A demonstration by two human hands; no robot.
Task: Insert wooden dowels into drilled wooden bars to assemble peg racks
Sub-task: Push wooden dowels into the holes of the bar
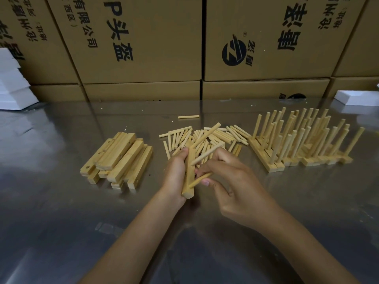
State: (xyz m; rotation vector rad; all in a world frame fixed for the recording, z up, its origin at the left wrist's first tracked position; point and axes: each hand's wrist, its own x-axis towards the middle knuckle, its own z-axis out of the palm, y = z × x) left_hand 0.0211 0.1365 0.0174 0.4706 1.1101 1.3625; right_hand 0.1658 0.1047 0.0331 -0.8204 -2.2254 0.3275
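Observation:
My left hand point(176, 173) grips a drilled wooden bar point(189, 177) held lengthwise above the metal table. Two dowels point(207, 153) stick out of the bar toward the upper right. My right hand point(231, 181) pinches a third dowel point(200, 179) whose tip meets the bar near its lower end. A loose heap of dowels point(215, 137) lies just behind my hands. To the left rests a pile of bare drilled bars point(119, 158). At the right stand several finished peg racks point(303, 140) with their pegs upright.
The work surface is a reflective steel table point(82, 222). Large printed cardboard boxes point(143, 48) wall off the back edge. White foam pieces sit at the far left point(12, 83) and far right point(356, 97). One stray dowel point(188, 117) lies behind the heap.

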